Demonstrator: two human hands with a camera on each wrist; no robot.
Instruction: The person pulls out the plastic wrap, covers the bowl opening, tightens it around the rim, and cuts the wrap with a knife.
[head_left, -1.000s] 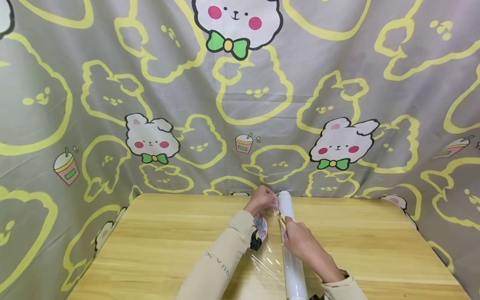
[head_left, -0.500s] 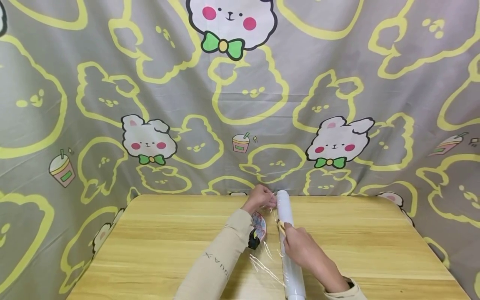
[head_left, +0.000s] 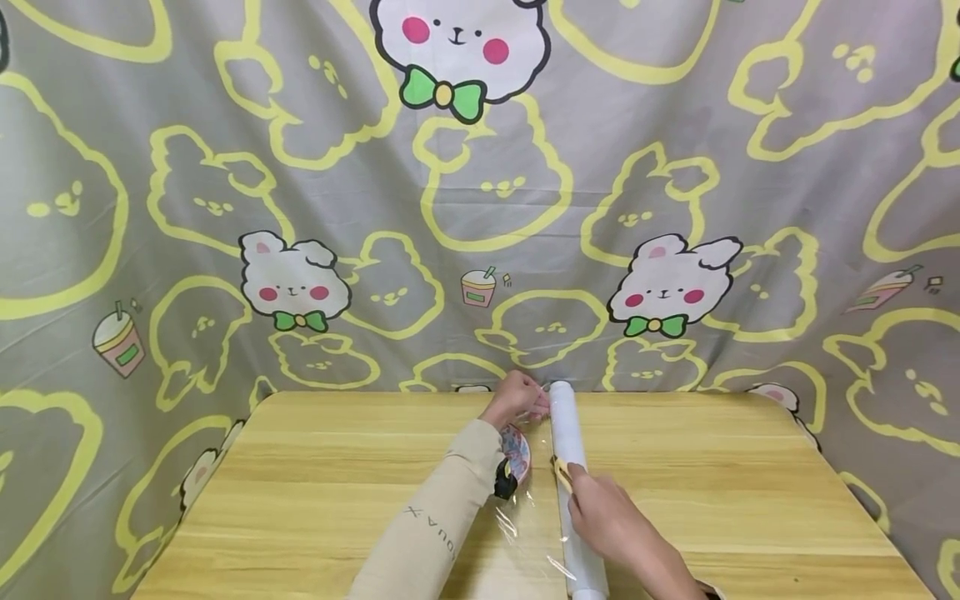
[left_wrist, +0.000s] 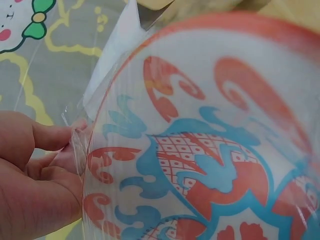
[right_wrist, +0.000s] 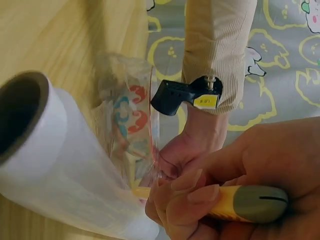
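Observation:
A white roll of plastic wrap (head_left: 567, 433) lies lengthwise on the table, its clear film (head_left: 513, 525) spread out to the left. Under that film is a bowl (head_left: 516, 450) with a red rim and a red-and-blue pattern (left_wrist: 200, 165), partly hidden by the left sleeve. Beyond the bowl, my left hand (head_left: 517, 397) pinches the film's edge near the roll's far end; the left wrist view shows film bunched at the fingertips. My right hand (head_left: 611, 512) grips a utility knife with a yellow and grey handle (right_wrist: 255, 202), held along the roll's left side. Its blade is hard to make out.
The wooden table (head_left: 712, 475) runs back to a grey curtain (head_left: 420, 167) printed with cartoon animals. A black wrist camera (head_left: 506, 481) on the left forearm sits close beside the bowl. In the right wrist view the roll's hollow end (right_wrist: 22, 115) faces the near side.
My right hand with the utility knife has drawn toward me along the roll's left side. The left hand still pinches the film at nearly the same place. The head view has shifted slightly.

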